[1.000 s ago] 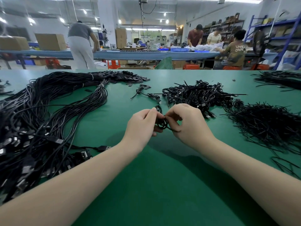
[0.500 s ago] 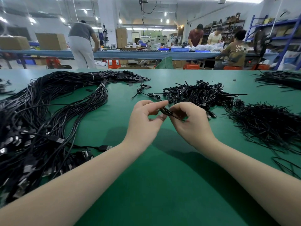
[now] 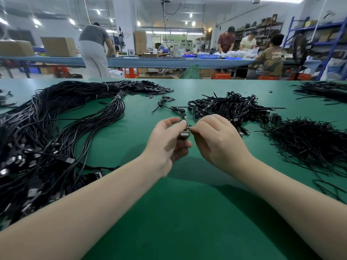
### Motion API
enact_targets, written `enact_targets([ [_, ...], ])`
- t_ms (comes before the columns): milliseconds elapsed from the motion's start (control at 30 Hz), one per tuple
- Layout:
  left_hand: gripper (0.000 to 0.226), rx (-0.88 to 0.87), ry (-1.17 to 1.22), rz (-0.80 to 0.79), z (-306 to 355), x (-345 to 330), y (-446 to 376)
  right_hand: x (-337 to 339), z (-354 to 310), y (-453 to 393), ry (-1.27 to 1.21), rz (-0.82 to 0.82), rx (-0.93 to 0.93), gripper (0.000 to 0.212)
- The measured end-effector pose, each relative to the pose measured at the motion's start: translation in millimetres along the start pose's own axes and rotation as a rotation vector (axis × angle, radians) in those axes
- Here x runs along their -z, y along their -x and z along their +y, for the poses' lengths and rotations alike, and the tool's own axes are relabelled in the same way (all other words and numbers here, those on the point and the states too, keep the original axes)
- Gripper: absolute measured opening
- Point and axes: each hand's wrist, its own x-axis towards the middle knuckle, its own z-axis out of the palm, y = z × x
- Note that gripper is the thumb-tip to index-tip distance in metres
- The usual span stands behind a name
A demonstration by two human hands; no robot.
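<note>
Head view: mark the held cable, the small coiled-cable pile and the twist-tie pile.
held cable [image 3: 184,135]: head view, on its grey plug end.
coiled-cable pile [image 3: 231,109]: head view, middle of the heap.
twist-tie pile [image 3: 308,143]: head view, middle of the heap.

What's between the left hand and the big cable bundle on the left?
Only bare green tabletop lies between the left hand and the cable bundle, per the head view. That hand and the right hand pinch a small black cable.
</note>
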Motion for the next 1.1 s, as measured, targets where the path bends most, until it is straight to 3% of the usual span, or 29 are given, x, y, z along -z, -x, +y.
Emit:
enact_targets([
  [67, 0.014, -0.016, -0.034, -0.039, 2.0, -0.9, -0.8, -0.1, 0.1, 1.0, -0.023, 0.038, -0.063, 0.006],
  [200, 0.043, -0.195, -0.214, -0.043, -2.0, 3.5, -3.5, -2.8, -2.5, 5.2, -0.169, 0.07, -0.289, 0.003],
  [333, 0.048, -0.243, -0.259, -0.092, -4.4, 5.6, -3.5, -7.1, -1.4, 6.3, -0.217, 0.075, -0.397, 0.004],
  [500, 0.041, -0.267, -0.269, -0.09, -8.2, 5.4, -3.2, -9.3, 1.8, 7.9, -0.198, 0.075, -0.401, 0.006],
  [700, 0.035, -0.532, -0.9, 0.109, -6.9, 22.3, -12.3, -10.1, 0.7, 9.4, -0.239, 0.06, -0.42, 0.007],
  [800, 0.036, -0.626, -1.051, 0.121, -7.9, 26.6, -13.8, -10.0, -1.6, 8.6, -0.268, 0.056, -0.425, 0.007],
  [1100, 0.026, -0.668, -0.913, 0.054, -12.8, 27.8, -10.1, -3.0, -5.4, 1.1, -0.32, 0.097, -0.487, 0.008],
])
